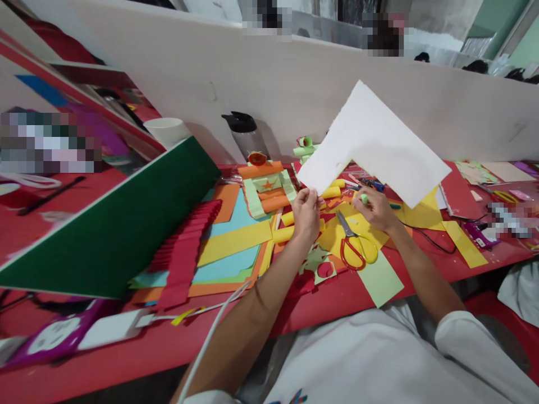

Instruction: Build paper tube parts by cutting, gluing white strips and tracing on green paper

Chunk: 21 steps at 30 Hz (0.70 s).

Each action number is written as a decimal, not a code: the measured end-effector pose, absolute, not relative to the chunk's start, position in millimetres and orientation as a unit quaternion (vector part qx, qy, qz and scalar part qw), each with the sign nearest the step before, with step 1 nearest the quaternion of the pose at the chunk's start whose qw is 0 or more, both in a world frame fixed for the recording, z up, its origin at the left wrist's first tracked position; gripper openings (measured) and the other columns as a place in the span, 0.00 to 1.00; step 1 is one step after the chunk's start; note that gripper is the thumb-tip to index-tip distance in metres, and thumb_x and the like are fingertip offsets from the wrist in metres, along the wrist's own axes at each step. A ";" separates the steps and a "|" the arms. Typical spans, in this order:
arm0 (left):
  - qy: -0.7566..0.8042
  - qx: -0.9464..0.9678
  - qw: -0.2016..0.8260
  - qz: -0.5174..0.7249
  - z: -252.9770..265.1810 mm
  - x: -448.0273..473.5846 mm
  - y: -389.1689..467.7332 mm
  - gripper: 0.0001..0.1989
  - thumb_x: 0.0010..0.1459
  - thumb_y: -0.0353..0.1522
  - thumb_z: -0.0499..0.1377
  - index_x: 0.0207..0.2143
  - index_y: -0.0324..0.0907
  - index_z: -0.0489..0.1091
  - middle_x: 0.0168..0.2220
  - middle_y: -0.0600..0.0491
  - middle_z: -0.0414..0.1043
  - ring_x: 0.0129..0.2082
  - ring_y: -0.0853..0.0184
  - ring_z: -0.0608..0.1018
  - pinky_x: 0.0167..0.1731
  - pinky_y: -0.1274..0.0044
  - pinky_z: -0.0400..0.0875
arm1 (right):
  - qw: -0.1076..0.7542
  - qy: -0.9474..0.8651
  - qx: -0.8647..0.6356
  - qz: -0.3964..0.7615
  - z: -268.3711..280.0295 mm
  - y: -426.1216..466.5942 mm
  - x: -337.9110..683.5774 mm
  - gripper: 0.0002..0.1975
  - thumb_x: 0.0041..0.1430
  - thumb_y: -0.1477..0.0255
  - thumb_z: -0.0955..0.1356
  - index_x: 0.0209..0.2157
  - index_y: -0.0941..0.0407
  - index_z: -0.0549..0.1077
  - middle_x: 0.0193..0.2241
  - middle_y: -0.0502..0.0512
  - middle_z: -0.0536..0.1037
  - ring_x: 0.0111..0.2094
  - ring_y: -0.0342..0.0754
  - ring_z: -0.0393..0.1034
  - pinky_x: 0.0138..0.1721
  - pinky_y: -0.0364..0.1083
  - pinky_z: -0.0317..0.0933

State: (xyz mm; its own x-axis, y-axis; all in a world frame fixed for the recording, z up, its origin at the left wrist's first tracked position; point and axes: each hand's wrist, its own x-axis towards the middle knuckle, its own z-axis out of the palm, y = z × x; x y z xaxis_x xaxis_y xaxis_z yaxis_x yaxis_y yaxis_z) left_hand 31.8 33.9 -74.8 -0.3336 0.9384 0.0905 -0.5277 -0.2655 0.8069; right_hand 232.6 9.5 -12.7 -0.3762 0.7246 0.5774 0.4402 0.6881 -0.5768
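Observation:
My left hand (306,212) pinches the lower left corner of a large white paper sheet (374,147) and holds it tilted up above the table. Under that sheet, my right hand (376,209) grips a green pen or glue stick (364,198) with a light green tip. Red-handled scissors (352,247) lie shut on yellow paper just below my right hand. Rolled yellow paper tubes (288,219) lie beside my left hand.
Sheets of yellow, orange, blue and light green paper (236,241) cover the red table (328,303). A folded red paper fan (185,247) and a big green board (122,224) lie left. A dark bottle (245,133) stands against the white partition. A white cable (210,331) crosses the front.

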 end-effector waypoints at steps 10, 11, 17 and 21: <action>0.331 0.439 0.523 0.651 -73.5 61.5 13.5 0.25 0.51 0.51 0.72 0.35 0.40 0.72 0.32 0.55 0.73 0.30 0.72 0.76 0.38 0.77 0.77 | 0.470 -0.707 -0.463 0.255 -31.4 21.7 223.5 0.29 0.66 0.42 0.63 0.25 0.51 0.61 0.20 0.46 0.62 0.24 0.46 0.60 0.29 0.47 0.57; 0.338 0.446 0.523 0.643 -73.0 62.0 12.3 0.25 0.51 0.51 0.72 0.35 0.40 0.73 0.32 0.54 0.74 0.30 0.71 0.77 0.39 0.76 0.78 | 0.477 -0.701 -0.468 0.250 -31.1 21.2 222.9 0.29 0.65 0.42 0.63 0.25 0.51 0.60 0.19 0.46 0.61 0.24 0.46 0.59 0.29 0.47 0.56; 0.351 0.443 0.534 0.628 -72.8 56.8 13.9 0.25 0.47 0.51 0.74 0.31 0.39 0.75 0.32 0.53 0.76 0.34 0.68 0.79 0.47 0.71 0.79 | 0.491 -0.702 -0.471 0.209 -32.6 23.3 223.2 0.26 0.67 0.45 0.63 0.26 0.52 0.63 0.21 0.48 0.67 0.26 0.46 0.62 0.32 0.48 0.57; 0.371 0.492 0.514 0.597 -74.4 48.1 18.7 0.24 0.49 0.49 0.74 0.35 0.39 0.79 0.33 0.50 0.80 0.35 0.64 0.81 0.44 0.69 0.80 | 0.510 -0.686 -0.482 0.191 -33.2 30.7 234.5 0.26 0.67 0.46 0.64 0.25 0.51 0.62 0.20 0.48 0.66 0.26 0.47 0.63 0.31 0.48 0.59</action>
